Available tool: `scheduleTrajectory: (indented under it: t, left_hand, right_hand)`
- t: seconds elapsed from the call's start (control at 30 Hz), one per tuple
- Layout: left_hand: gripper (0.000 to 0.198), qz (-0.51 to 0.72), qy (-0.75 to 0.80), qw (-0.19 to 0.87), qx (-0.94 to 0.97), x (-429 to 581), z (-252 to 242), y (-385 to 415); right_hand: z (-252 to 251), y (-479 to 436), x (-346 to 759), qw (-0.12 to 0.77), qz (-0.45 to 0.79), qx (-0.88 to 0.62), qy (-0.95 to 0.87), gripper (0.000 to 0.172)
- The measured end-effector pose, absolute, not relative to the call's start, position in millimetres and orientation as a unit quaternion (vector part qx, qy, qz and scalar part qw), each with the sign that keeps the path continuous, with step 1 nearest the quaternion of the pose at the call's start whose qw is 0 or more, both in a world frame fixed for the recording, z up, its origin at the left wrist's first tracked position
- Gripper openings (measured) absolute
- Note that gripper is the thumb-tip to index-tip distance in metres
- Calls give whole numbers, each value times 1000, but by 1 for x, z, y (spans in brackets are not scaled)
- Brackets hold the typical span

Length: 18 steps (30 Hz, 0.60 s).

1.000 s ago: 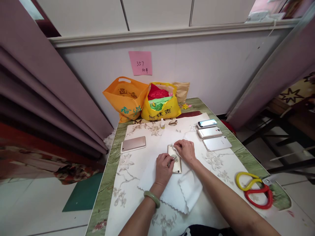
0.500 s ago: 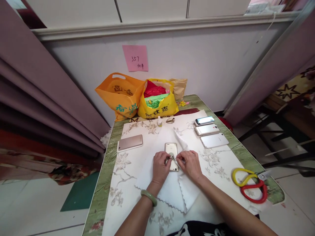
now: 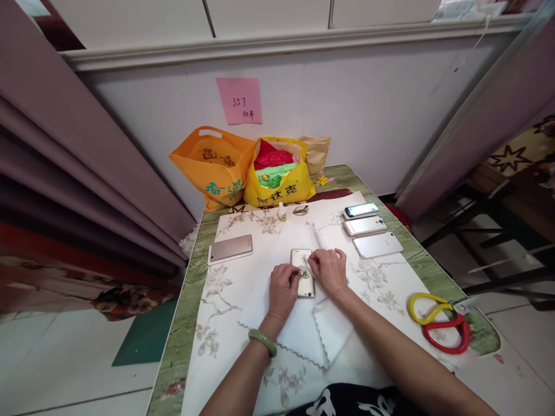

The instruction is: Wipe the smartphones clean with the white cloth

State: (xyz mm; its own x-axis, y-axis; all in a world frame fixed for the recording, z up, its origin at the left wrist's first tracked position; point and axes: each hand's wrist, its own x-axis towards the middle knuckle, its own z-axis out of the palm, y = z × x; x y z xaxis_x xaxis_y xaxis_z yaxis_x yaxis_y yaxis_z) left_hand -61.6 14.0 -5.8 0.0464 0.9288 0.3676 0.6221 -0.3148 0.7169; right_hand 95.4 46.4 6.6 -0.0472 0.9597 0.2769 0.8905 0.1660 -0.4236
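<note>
A gold phone [image 3: 309,288] lies back up on a white cloth [image 3: 299,341] with scalloped edges. On its back sits a round piece with a small metal ring [image 3: 302,273]. My left hand [image 3: 282,289], with a green bangle on the wrist, is closed in a pinch at this ring, over the phone's left edge. My right hand [image 3: 330,270] is over the phone's right edge, thumb and forefinger pinched on a whitish bit that looks like part of the cloth. The fingertips partly hide both the ring and the whitish bit.
Stacked phones [image 3: 232,248] lie at left; several phones [image 3: 377,245] lie at right. Large scissors [image 3: 446,332] with yellow and red handles rest at the right edge. A small bottle [image 3: 281,212], an orange bag [image 3: 212,167] and a yellow bag [image 3: 281,193] stand at the back.
My right hand has moved up and away from me along the phone. The raised cloth fold beyond it looks lower. My left hand stays at the ring.
</note>
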Motion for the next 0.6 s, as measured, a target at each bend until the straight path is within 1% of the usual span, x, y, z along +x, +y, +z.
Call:
scheduleTrajectory:
  t: [0.2, 0.47, 0.6]
  left_hand:
    - [9, 411, 562, 185, 693, -60, -5, 15]
    - [14, 431, 560, 187, 683, -61, -4, 15]
    - [13, 430, 561, 180, 685, -60, -3, 15]
  right_hand:
    - [8, 4, 102, 236, 74, -605, -757, 17]
    - [9, 57, 93, 234, 63, -647, -723, 15]
    - [10, 48, 93, 239, 58, -642, -726, 16]
